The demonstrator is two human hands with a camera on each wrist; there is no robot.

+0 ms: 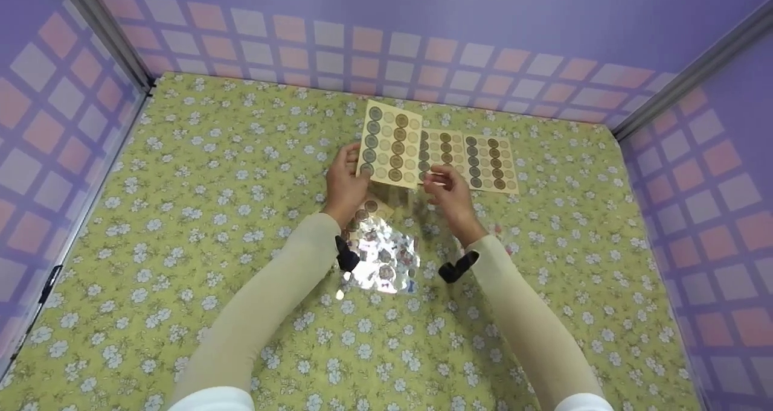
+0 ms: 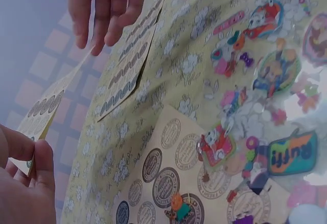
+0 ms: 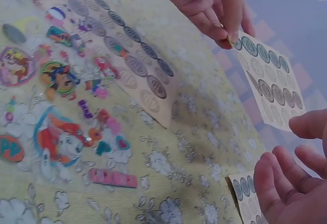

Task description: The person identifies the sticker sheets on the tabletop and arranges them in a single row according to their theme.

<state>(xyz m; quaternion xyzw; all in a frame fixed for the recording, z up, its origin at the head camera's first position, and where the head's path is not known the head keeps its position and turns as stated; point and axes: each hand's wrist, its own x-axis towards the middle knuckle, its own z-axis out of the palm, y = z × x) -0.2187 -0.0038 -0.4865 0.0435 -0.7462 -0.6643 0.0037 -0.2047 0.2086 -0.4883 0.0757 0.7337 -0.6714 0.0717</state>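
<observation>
Gleaming at six o'clock, stickers (image 1: 385, 257) overlap one card (image 2: 153, 185). Left hand (image 1: 347, 184) pinches another card (image 1: 389, 144); right hand (image 1: 452, 198) hangs loose-fingered.

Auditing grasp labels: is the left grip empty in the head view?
No, the left grip holds the raised sheet of round stickers near its lower left corner.

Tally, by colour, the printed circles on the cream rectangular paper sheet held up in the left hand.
Dark grey printed circles: 5
Brown printed circles: 5
Pale cream printed circles: 10
Total on the cream rectangular paper sheet: 20
</observation>
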